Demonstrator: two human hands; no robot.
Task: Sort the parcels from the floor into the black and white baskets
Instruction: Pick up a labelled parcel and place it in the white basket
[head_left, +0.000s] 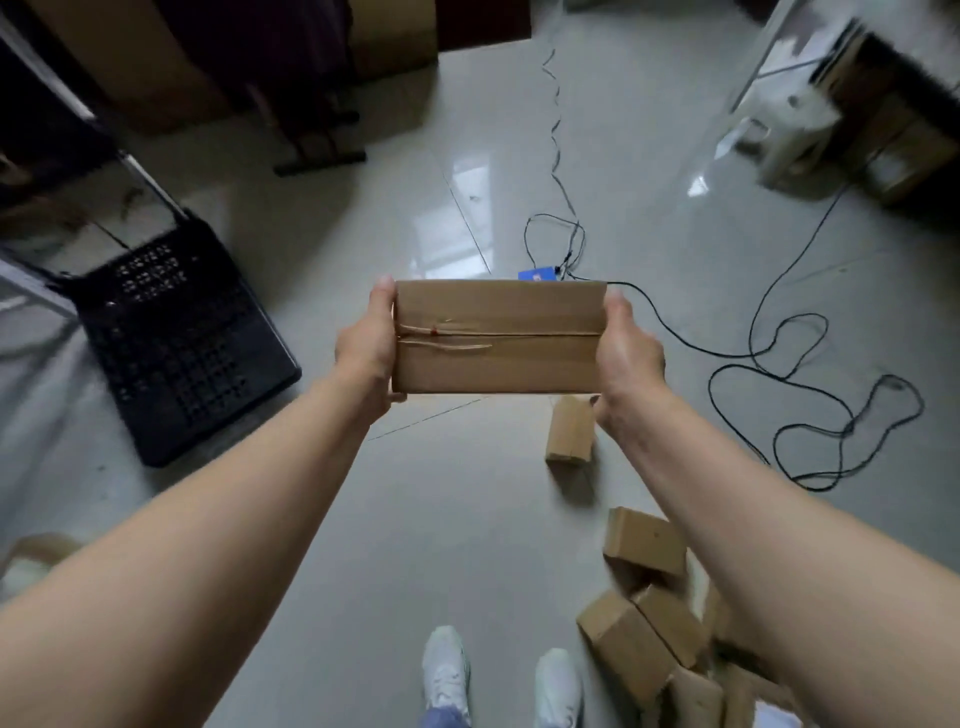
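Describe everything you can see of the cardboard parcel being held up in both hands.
The parcel is a flat rectangular box of plain brown cardboard, held roughly level in the air above the floor, broad face toward the camera. A seam runs lengthwise across its middle, with a torn strip and a small red mark near its left end. No label shows. The left hand grips its left end, the right hand its right end.

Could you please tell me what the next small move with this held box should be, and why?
Probably swing the parcel left and down toward the black basket. The left hand and right hand grip its ends in mid-air, and that basket, the only one clearly in view, sits on the floor nearby.
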